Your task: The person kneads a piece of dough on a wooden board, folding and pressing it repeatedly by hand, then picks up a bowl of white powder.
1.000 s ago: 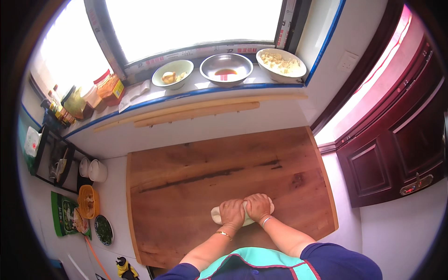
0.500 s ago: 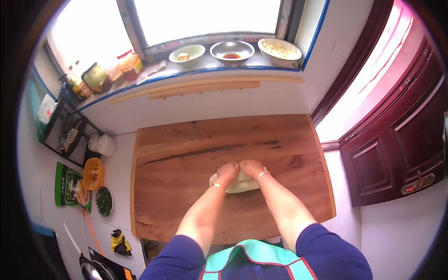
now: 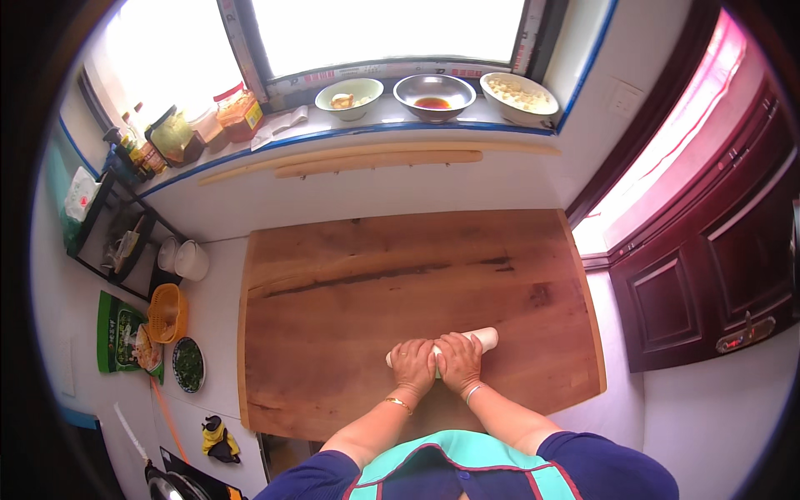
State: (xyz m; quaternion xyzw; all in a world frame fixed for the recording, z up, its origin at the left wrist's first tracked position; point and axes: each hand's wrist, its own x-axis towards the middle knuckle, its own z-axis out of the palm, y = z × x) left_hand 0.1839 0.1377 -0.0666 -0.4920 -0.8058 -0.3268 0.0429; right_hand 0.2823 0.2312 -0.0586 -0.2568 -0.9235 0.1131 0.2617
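Note:
A pale roll of dough (image 3: 484,337) lies across the near part of a large wooden board (image 3: 400,283). My left hand (image 3: 413,365) and my right hand (image 3: 458,361) press side by side on its middle, palms down, fingers together. Only the two ends of the roll show past my hands; the right end sticks out farther. A thin bracelet sits on each wrist.
Two long wooden rolling pins (image 3: 379,161) lie behind the board. On the windowsill stand three bowls (image 3: 434,90) with food, plus jars (image 3: 240,114) at the left. A rack, white cups (image 3: 190,259), an orange basket (image 3: 167,312) and a dish of chopped greens (image 3: 188,364) are on the left counter.
My hands have drawn back toward me along the board, and the dough has gone from a rounder lump to a longer roll. The camera view also shifted.

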